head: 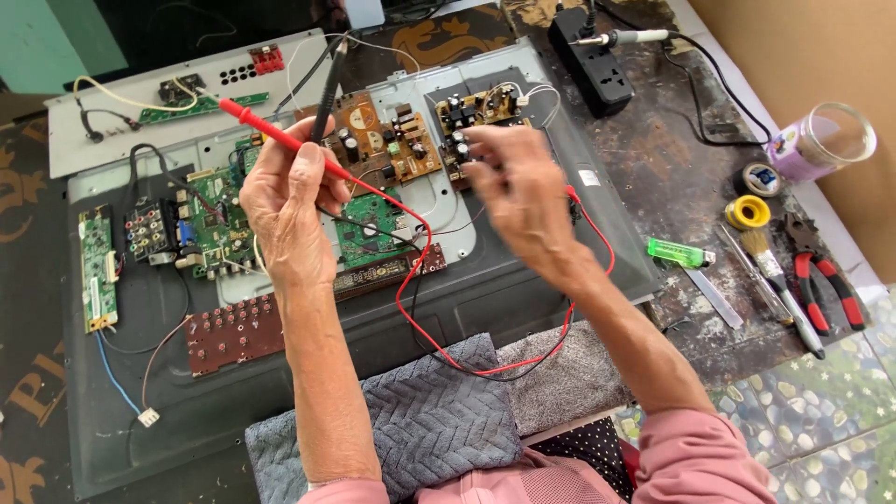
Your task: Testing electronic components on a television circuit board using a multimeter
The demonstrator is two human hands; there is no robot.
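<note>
Probes, one red [280, 140] and one black [327, 89], are held together in the closed left hand [289, 201] above the circuit boards [392, 140], light, stiff and best gripped by their plastic handles, while the blurred right hand [523, 191] is seen empty, fingers loosely spread.
</note>
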